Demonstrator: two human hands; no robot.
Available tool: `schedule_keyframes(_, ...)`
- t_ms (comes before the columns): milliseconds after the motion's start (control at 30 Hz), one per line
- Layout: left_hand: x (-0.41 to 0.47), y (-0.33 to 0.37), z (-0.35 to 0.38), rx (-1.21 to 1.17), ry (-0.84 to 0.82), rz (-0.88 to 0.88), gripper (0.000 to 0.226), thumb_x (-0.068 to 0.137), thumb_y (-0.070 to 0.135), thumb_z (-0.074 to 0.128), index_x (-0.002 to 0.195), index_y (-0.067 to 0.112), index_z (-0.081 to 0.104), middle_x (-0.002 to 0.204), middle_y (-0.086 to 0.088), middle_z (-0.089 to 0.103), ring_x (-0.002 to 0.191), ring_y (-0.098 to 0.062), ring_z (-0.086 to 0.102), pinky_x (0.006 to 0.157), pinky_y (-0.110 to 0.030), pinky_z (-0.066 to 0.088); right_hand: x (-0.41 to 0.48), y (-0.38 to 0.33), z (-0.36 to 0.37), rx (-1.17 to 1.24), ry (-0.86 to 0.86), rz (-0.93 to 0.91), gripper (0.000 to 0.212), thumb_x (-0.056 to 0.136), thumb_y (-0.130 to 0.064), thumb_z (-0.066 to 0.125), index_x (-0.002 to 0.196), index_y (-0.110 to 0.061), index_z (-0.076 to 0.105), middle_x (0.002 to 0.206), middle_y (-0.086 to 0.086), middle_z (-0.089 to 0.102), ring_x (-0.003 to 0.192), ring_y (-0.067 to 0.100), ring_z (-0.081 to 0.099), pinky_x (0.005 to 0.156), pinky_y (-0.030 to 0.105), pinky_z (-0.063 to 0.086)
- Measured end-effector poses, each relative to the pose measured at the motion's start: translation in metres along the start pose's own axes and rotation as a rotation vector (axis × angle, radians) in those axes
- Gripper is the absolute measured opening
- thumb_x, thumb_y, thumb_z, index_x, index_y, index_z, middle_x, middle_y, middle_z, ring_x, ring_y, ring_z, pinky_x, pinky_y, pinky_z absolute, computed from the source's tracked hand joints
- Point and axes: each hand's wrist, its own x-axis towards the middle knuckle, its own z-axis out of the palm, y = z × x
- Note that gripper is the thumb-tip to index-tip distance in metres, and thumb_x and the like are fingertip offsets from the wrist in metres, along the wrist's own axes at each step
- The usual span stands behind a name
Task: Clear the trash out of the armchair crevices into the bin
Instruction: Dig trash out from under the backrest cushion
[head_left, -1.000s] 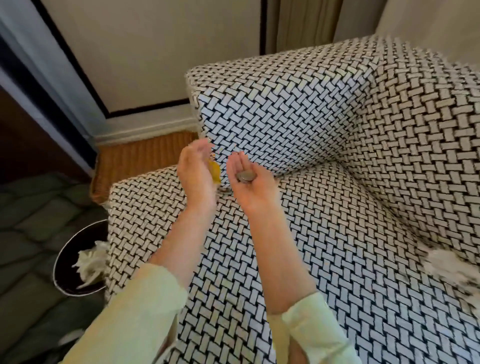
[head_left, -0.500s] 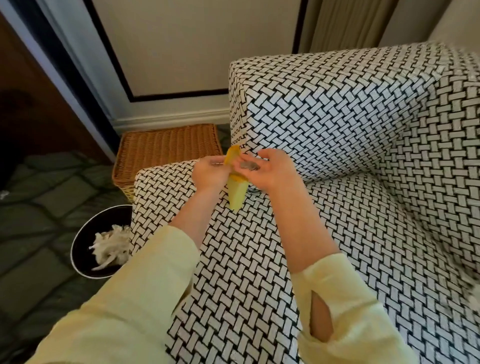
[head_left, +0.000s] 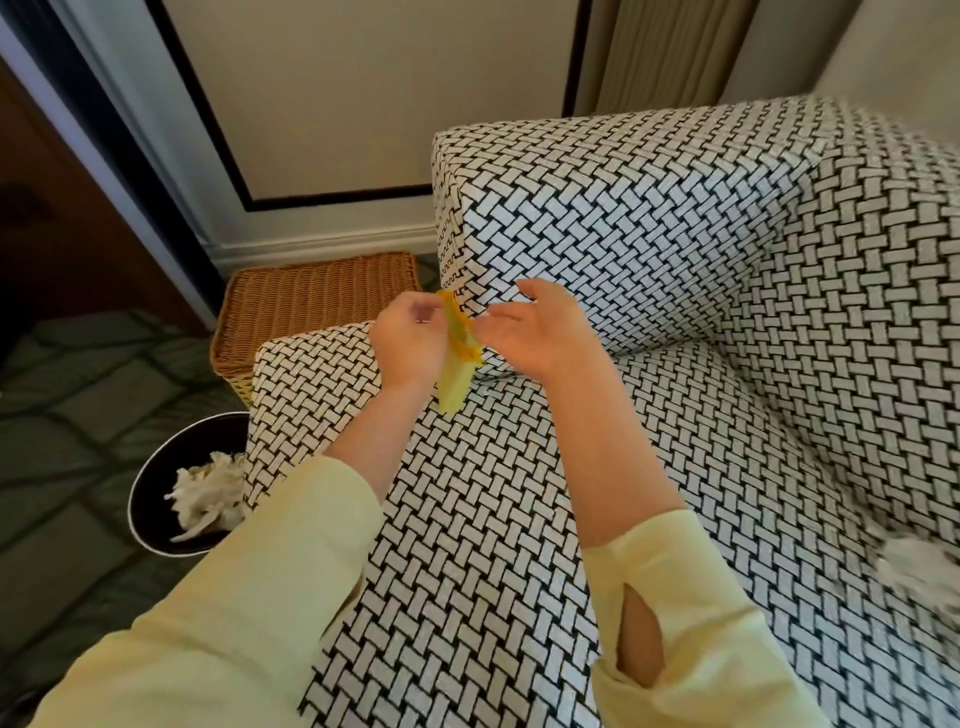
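A tan wicker basket (head_left: 317, 306) with a flat woven top stands on the carpet (head_left: 78, 395), which is dark green with paler curved lines and spreads out to the basket's left and toward the camera. Just behind the basket runs a white skirting (head_left: 322, 241). Above the skirting rises a cream wall (head_left: 363, 93) bordered by a thin black line (head_left: 332, 197). Up and to the right of the basket, a beige curtain (head_left: 660, 57) hangs in vertical folds. To the basket's left a pale frame (head_left: 88, 135) with a dark edge slants upward, and beyond it is brown wood (head_left: 47, 208).
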Motion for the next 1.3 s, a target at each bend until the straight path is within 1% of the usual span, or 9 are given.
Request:
schedule_keyframes(133,-0.031,0.014,0.013,0.026,-0.116,0.294,0.01,0.084,0.005,0.057,0.087,0.013,0.064,0.087,-0.002,0.065,0.077,-0.011,0.056,0.079,-0.022,0.047,-0.023,-0.008,-0.029,0.093,0.063,-0.087,0.034,0.097,-0.009,0.032,0.121,0.008,0.049,0.099,0.02,0.061,0.097,0.031,0.06,0.088,0.036,0.048)
schedule_keyframes(200,-0.047,0.025,0.022,0.027,-0.204,0.379,0.01,0.083,0.004,0.058,0.086,0.011,0.064,0.078,0.008,0.058,0.073,-0.006,0.054,0.084,-0.014,0.043,-0.032,-0.01,-0.053,0.093,0.117,-0.135,0.027,0.096,-0.007,0.037,0.114,0.004,0.054,0.084,0.014,0.061,0.079,0.024,0.06,0.08,0.033,0.051)
schedule_keyframes(300,-0.075,0.045,0.04,-0.002,-0.318,0.39,0.01,0.084,0.004,0.057,0.086,0.011,0.064,0.078,0.007,0.058,0.072,-0.006,0.053,0.067,-0.004,0.04,-0.049,-0.018,-0.088,0.024,0.267,-0.145,0.019,0.094,-0.006,0.046,0.108,-0.001,0.058,0.076,0.008,0.061,0.069,0.018,0.058,0.071,0.029,0.052)
schedule_keyframes(467,-0.127,0.069,0.08,0.072,-0.608,0.488,0.011,0.088,0.006,0.054,0.092,0.012,0.062,0.079,0.014,0.054,0.064,0.005,0.047,0.057,-0.001,0.041,-0.082,-0.007,-0.181,-0.701,0.691,-0.432,0.02,0.091,-0.012,0.049,0.105,-0.011,0.064,0.09,-0.003,0.062,0.058,0.007,0.048,0.059,0.022,0.046)
schedule_keyframes(567,-0.158,0.076,0.105,0.125,-0.724,0.538,0.014,0.088,0.004,0.053,0.094,0.012,0.062,0.084,0.012,0.056,0.069,0.005,0.049,0.062,-0.005,0.044,-0.1,0.006,-0.231,-1.262,0.829,-0.513,0.032,0.086,-0.007,0.051,0.116,-0.015,0.056,0.125,0.007,0.053,0.099,0.02,0.054,0.088,0.038,0.048)
schedule_keyframes(700,-0.191,0.081,0.133,0.164,-0.872,0.563,0.015,0.088,0.004,0.053,0.097,0.011,0.062,0.098,0.005,0.058,0.079,-0.003,0.051,0.068,-0.008,0.042,-0.111,0.008,-0.271,-1.78,0.798,-0.286,0.071,0.083,-0.018,0.057,0.144,-0.015,0.021,0.151,0.007,0.021,0.139,0.028,0.019,0.113,0.048,0.017)
schedule_keyframes(900,-0.215,0.08,0.16,0.28,-1.026,0.463,0.042,0.087,0.01,0.055,0.127,0.016,0.042,0.106,0.003,0.053,0.085,-0.01,0.052,0.067,-0.02,0.044,-0.103,0.011,-0.316,-1.579,0.66,-0.164,0.079,0.084,-0.037,0.05,0.147,-0.011,0.01,0.151,0.014,0.024,0.138,0.03,0.023,0.112,0.042,0.021)
schedule_keyframes(1033,-0.221,0.064,0.178,0.466,-1.182,0.43,0.084,0.08,0.011,0.062,0.144,0.024,0.01,0.132,-0.008,0.044,0.11,-0.021,0.05,0.089,-0.03,0.044,-0.093,-0.001,-0.33,-1.383,0.631,-0.004,0.073,0.08,-0.049,0.047,0.141,-0.016,0.025,0.137,0.013,0.043,0.123,0.033,0.042,0.102,0.043,0.038)
schedule_keyframes(1300,-0.239,0.043,0.184,0.414,-1.245,0.439,0.12,0.064,0.028,0.082,0.147,0.026,-0.005,0.152,-0.003,0.021,0.138,-0.021,0.023,0.115,-0.036,0.021,-0.072,-0.027,-0.318,-1.331,0.551,0.292,0.081,0.076,-0.066,0.035,0.136,-0.013,0.042,0.137,0.012,0.048,0.12,0.031,0.049,0.099,0.044,0.043)
